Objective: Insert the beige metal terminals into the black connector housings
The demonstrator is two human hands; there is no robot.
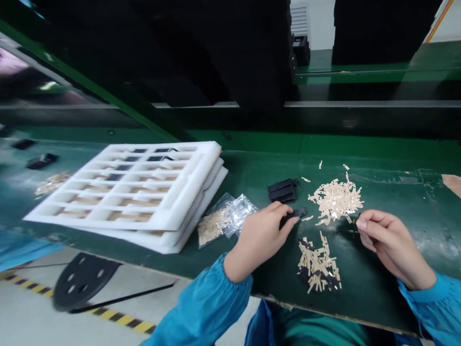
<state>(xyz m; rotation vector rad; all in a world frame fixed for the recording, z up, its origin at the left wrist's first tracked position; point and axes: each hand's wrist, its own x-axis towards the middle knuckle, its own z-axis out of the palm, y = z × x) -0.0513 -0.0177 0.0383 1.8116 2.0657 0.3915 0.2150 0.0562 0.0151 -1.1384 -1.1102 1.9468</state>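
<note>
My left hand (261, 238) is closed around a narrow black plastic part (300, 212), whose far end sticks out past the fingertips. My right hand (391, 245) is pinched at the right edge of a pile of small cream-coloured strips (334, 197). Between its thumb and forefinger is a tiny dark piece (355, 222), too small to name. Just beyond my left fingers lies a stack of flat black parts (281, 191). Nearer to me, between my hands, is a second pile of cream strips (320, 262) mixed with dark bits.
Stacked white foam trays (180, 211) with slots, some holding black parts, stand on the left. Clear plastic bags (218, 222) of strips lie beside them. The green table (396, 192) ends at a front edge close to me. A blue sleeve (25, 250) shows at far left.
</note>
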